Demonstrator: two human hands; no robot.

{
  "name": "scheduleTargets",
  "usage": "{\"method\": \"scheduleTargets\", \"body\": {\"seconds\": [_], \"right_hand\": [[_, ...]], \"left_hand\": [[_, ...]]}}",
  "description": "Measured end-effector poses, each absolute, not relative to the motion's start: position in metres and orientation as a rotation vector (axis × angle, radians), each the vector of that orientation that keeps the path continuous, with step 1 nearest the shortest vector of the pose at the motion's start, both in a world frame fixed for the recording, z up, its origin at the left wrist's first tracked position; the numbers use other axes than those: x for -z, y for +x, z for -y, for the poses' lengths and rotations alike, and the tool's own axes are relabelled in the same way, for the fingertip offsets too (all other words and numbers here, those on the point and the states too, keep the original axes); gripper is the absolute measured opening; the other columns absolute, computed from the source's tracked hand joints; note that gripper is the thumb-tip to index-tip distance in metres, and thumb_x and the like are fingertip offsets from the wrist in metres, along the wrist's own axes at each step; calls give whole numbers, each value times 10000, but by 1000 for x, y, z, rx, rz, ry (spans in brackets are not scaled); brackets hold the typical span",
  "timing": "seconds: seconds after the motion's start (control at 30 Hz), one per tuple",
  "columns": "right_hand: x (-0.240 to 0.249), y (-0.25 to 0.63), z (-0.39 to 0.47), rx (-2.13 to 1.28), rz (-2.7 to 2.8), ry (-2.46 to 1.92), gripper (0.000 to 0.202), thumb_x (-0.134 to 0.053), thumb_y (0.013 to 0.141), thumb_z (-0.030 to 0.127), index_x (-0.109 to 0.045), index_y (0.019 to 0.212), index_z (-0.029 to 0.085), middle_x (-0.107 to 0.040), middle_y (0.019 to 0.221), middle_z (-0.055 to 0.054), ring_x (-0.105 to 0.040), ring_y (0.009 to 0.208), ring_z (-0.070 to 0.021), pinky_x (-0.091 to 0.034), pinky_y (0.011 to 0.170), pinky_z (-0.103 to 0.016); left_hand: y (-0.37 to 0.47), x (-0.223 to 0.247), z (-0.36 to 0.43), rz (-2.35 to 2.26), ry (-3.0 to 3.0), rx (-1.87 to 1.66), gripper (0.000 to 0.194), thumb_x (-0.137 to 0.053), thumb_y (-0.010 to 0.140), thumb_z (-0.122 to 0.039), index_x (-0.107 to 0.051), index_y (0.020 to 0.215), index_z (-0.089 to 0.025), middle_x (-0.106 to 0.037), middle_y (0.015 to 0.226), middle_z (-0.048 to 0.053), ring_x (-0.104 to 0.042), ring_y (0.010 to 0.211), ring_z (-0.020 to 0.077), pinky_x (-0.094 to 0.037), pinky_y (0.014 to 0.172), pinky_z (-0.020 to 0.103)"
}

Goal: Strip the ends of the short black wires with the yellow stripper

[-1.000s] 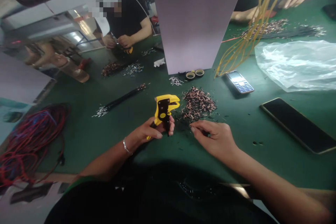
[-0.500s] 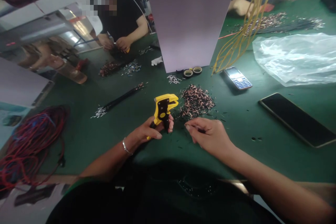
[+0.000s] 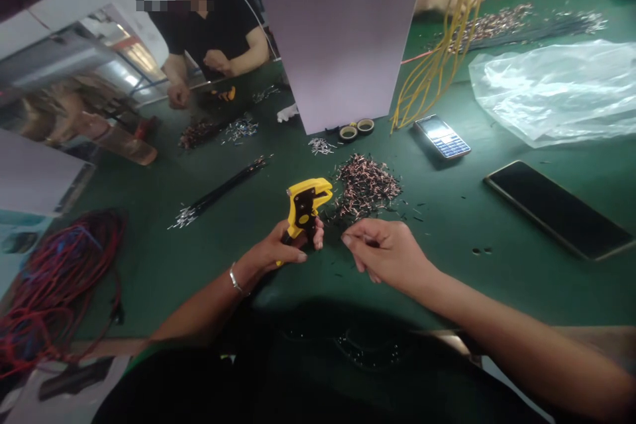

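My left hand (image 3: 281,245) is wrapped round the handles of a yellow and black wire stripper (image 3: 304,209), whose jaws point up and to the right. My right hand (image 3: 385,248) is pinched, thumb against forefinger, just in front of a pile of short copper-tipped wire pieces (image 3: 368,185); what the fingertips hold, if anything, is too small to make out. A bundle of black wires (image 3: 223,191) lies left of the stripper. Behind the pile are small white pieces (image 3: 321,146).
Tape rolls (image 3: 348,133) stand below a grey panel (image 3: 342,33). On the right lie a keypad phone (image 3: 442,136), a dark smartphone (image 3: 561,209) and a plastic bag (image 3: 556,93). Red cables (image 3: 74,265) fill the left. Two people work across the table.
The view has shifted slightly. My hands keep nearly the same pose. Across the table, one person's hands have parted and a yellow tool lies by them; an orange tool now shows at top right.
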State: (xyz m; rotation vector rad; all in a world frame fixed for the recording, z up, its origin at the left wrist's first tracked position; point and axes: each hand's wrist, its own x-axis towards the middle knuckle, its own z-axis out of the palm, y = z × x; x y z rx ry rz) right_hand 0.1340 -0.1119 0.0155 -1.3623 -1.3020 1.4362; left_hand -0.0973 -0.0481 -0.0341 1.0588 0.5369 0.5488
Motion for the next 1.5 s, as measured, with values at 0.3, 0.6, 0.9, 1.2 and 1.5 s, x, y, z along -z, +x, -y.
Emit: {"method": "scheduleTargets", "body": {"seconds": [0.3,0.6,0.9,1.2,1.5], "right_hand": [[-10,132,113,-1515,1254,-1364,116,-568,780,232,-591,672,194,-526,424,70,-394,288,-46,-325,316,-178],[-12,131,111,-1581,1110,-1405,139,-594,801,259,-581,678,195,-547,423,70,-409,264,-52,-322,302,-179],[-14,129,111,-1660,1101,-1349,152,-597,810,241,-558,670,197,-557,413,69,-402,256,-54,-318,312,-189],[-16,127,113,-1717,1106,-1353,140,-552,826,216,-558,689,192,-569,415,63,-403,252,-48,-335,317,-179],[-11,127,113,-1719,1111,-1339,140,-586,804,266,-566,687,192,-584,419,60,-407,249,-49,-335,312,-182]], "left_hand": [[-96,31,50,-580,1166,-581,479,-800,688,-191,-623,1131,-151,-586,914,66,-554,878,204,-437,861,380],[-99,36,46,-539,1168,-569,483,-794,700,-200,-612,1145,-149,-577,949,81,-556,891,213,-437,855,391],[-98,34,48,-530,1214,-552,466,-784,724,-190,-609,1154,-154,-577,953,76,-553,894,203,-440,858,379],[-101,40,49,-575,1270,-556,408,-776,752,-196,-614,1123,-141,-587,927,71,-563,850,179,-461,805,340],[-100,32,55,-834,1442,-521,266,-778,760,-280,-627,898,-109,-608,783,42,-544,703,124,-447,674,255]]}}
